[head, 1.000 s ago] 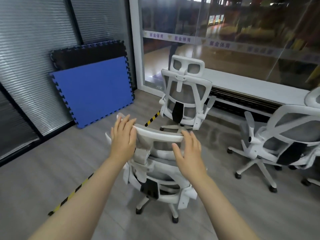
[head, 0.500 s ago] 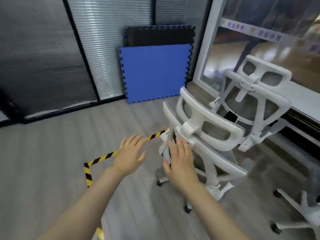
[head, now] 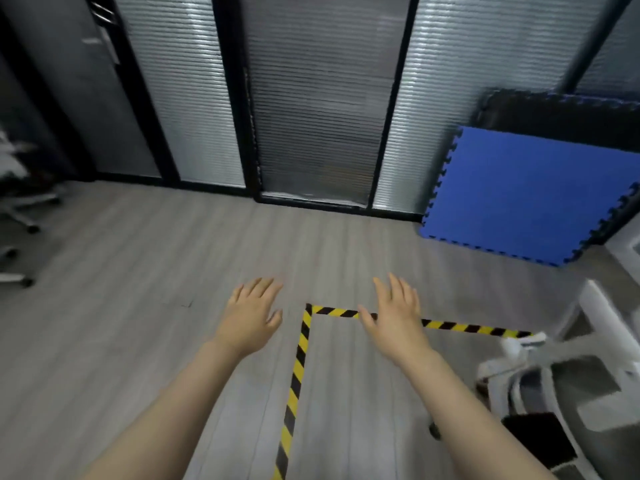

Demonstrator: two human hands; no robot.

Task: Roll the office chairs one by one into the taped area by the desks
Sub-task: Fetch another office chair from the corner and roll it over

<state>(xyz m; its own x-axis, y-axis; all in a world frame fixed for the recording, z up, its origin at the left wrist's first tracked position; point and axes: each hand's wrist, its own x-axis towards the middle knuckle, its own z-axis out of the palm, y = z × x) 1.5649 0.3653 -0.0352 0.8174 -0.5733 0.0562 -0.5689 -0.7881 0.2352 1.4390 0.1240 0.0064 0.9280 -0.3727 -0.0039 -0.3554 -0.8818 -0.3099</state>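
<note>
Yellow-and-black tape marks a corner on the grey floor in the middle of the view. A white mesh office chair stands inside that corner at the lower right, partly cut off by the frame edge. My left hand hovers over the floor just left of the tape corner, fingers spread and holding nothing. My right hand hovers over the tape's far line, fingers straight, also empty and apart from the chair. Blurred legs of another chair show at the far left edge.
A blue foam mat leans on a black mat against the wall at the right. Glass partitions with blinds and black frames close off the far side. Bare grey floor lies to the left.
Both hands have come off the white chair and now hang free. The view has swung left, so the chairs by the window slid out to the right and the tape corner came to the centre.
</note>
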